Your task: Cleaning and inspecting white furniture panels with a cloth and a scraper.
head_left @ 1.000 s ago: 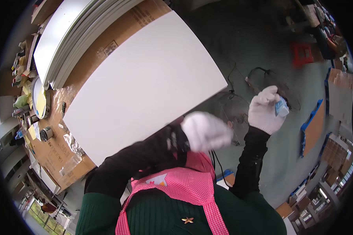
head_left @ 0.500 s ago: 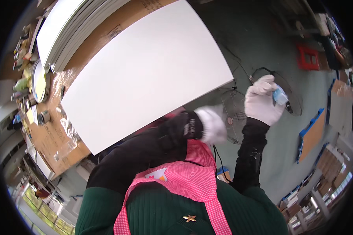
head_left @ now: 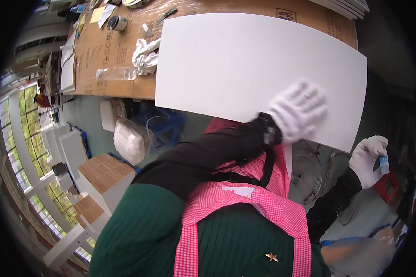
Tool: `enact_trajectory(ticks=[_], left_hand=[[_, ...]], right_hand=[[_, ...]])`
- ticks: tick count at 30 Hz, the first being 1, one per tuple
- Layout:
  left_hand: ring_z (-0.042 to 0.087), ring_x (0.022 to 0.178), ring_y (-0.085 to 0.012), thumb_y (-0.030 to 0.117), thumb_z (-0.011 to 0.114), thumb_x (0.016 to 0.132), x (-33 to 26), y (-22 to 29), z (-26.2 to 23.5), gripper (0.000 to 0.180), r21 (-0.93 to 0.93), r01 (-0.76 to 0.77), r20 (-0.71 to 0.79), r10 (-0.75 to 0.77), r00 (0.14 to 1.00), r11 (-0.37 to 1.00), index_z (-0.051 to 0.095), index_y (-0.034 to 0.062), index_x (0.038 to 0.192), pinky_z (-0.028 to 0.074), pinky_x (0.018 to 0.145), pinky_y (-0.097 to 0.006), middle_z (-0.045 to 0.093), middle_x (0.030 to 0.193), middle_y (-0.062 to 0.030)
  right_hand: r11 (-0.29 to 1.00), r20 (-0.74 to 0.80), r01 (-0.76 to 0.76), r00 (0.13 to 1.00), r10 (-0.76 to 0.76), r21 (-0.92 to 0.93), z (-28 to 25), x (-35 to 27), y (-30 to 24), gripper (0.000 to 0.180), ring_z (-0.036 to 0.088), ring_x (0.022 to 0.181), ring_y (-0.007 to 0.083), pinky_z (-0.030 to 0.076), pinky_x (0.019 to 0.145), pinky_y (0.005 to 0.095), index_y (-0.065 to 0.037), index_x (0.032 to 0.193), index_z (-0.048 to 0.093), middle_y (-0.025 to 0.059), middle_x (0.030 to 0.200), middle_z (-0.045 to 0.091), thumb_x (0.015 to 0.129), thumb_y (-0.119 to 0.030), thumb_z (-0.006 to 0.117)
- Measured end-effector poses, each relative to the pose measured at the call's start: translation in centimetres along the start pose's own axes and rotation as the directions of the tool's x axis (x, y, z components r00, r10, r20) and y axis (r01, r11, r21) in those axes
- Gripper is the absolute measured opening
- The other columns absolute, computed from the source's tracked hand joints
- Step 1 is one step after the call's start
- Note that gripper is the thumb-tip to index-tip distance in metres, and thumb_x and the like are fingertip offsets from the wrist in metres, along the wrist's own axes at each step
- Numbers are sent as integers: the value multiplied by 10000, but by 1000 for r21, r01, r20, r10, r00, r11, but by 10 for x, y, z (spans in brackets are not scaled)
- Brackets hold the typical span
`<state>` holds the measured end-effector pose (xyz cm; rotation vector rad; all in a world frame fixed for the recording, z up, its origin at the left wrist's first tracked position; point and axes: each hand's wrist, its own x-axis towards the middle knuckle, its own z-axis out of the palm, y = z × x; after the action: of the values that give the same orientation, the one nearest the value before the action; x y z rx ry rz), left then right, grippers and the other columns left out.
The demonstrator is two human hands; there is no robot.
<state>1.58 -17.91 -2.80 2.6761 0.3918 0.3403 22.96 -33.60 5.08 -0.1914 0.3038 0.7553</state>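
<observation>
A large white panel (head_left: 245, 64) lies on the cardboard-covered table and juts past its edge toward me. My left hand (head_left: 300, 111), in a white glove, lies over the panel near its front edge. Its fingers are spread, slightly blurred, with nothing in them. Off the panel's near right corner, my right hand (head_left: 367, 159), also gloved in white, is closed around a small translucent blue container (head_left: 384, 164). Most of that container is hidden by the fingers.
On the table (head_left: 88, 55) are a crumpled white cloth (head_left: 146, 56), a clear plastic bottle (head_left: 118, 73) and a small can (head_left: 117, 23). A fan (head_left: 305, 175) stands below the panel, a blue stool (head_left: 168, 124) under the table. Cardboard boxes (head_left: 104, 173) stand at left.
My view has turned to the left. My left hand has moved from beside the panel's edge onto its surface, fingers now spread. My right hand still grips the blue container.
</observation>
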Motion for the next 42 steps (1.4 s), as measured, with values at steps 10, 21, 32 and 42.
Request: enact_trajectory(ticks=[10,21,32,42], left_hand=[[378,1375,-429,404,442,1012,-374,-152,-131,541,436,896,-155,-988,-20,-86,535,-19,1337,335,1135,-466,456,1437,-281],[419,1307,-390,334,609,807,40,51,-2,431,-237,-137,-32,133,991,962,593,26,1109,267,1154,-542,538,1272,-186],[280,1461,-375,534,475,951,5,-140,-64,669,212,364,-227,-316,921,907,421,129,1481,133,1213,-524,338,1556,-209],[193,1459,-465,473,485,964,-240,-150,-158,659,653,740,-349,-803,484,162,476,-10,1411,109,1200,-548,323,1530,-292]], right_hand=[[981,82,-181,979,186,-66,-14,31,48,476,589,866,224,471,712,386,6,1091,530,138,1178,549,730,-282,645],[991,179,-130,975,132,-25,26,23,77,493,586,830,222,471,717,376,2,1087,503,110,1093,560,699,-233,695],[997,35,-50,998,52,-56,5,14,51,495,609,853,228,488,709,374,2,1142,518,112,1107,590,729,-213,687],[992,34,-122,992,122,-10,8,41,89,461,622,804,207,480,685,353,27,1123,542,120,1076,608,782,-263,651]])
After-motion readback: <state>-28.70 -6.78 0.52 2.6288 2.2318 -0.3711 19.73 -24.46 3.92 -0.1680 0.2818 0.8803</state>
